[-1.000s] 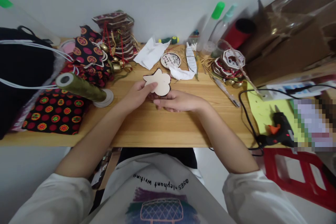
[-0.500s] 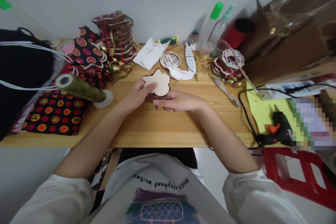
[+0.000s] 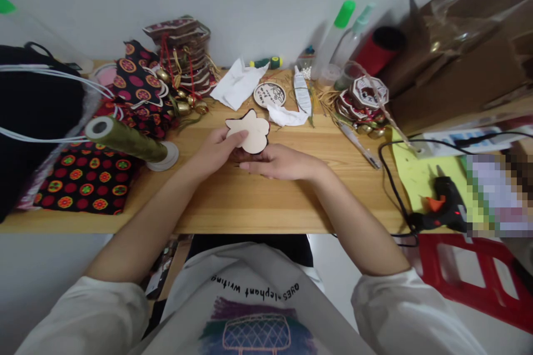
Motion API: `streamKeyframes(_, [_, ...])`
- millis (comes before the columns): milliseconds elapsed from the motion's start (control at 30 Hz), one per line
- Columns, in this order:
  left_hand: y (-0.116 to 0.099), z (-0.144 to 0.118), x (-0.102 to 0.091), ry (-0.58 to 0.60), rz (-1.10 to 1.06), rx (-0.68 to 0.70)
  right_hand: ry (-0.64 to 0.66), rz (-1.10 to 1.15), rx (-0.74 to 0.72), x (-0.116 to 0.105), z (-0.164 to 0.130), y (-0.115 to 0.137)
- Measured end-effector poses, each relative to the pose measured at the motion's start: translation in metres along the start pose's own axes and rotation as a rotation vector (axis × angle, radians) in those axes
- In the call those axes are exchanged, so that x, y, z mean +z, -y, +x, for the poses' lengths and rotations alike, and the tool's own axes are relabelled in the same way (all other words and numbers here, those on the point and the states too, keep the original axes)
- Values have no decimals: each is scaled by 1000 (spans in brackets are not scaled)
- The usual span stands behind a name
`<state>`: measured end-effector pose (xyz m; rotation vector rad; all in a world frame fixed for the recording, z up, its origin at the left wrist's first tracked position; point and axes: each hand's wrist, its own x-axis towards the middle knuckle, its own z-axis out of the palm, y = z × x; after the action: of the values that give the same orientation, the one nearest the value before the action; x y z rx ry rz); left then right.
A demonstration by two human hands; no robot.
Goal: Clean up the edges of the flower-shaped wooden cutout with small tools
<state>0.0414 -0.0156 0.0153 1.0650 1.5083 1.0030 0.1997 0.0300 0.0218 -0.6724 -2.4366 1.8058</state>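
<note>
Both hands hold a pale wooden flower-shaped cutout (image 3: 250, 130) just above the wooden table (image 3: 250, 199), near its middle. My left hand (image 3: 216, 150) grips its left edge with the thumb on top. My right hand (image 3: 278, 162) lies flat under and in front of the cutout, fingers pointing left. The cutout's plain back faces up; a dark edge shows beneath it.
Patterned red-and-black fabric (image 3: 87, 175) and a green ribbon spool (image 3: 129, 141) lie left. Stacked ornaments with bells (image 3: 183, 61) stand behind. White tissue (image 3: 239, 84), a round disc (image 3: 270, 94) and bottles (image 3: 337, 39) sit at the back. A glue gun (image 3: 443, 208) rests right.
Both hands and the cutout have stayed almost still; the right hand's fingers have shifted slightly left under the cutout.
</note>
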Motion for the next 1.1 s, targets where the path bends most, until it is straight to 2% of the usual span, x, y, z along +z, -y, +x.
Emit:
streamKeyframes(133, [0,0,-1,-13,43,8,-64,-158,35,2,-2,2])
streamKeyframes(233, [1,1,-1,-31,75,28,-63,-214,74,2,-3,2])
streamKeyframes(467, [-1,0,0,-32,99,15,-31,-143,-27,-1,-2,-3])
streamKeyframes(600, [-4,-1,1,-45,105,14,48,-17,-50,-3,-1,-5])
streamKeyframes(700, [-4,-1,0,-32,99,20,96,86,-4,-4,0,-6])
streamKeyframes(900, [2,2,-1,3,32,45,93,181,132,-7,0,-6])
streamKeyframes(1100, [5,4,-2,-47,-144,-33,82,209,235,-10,0,-3])
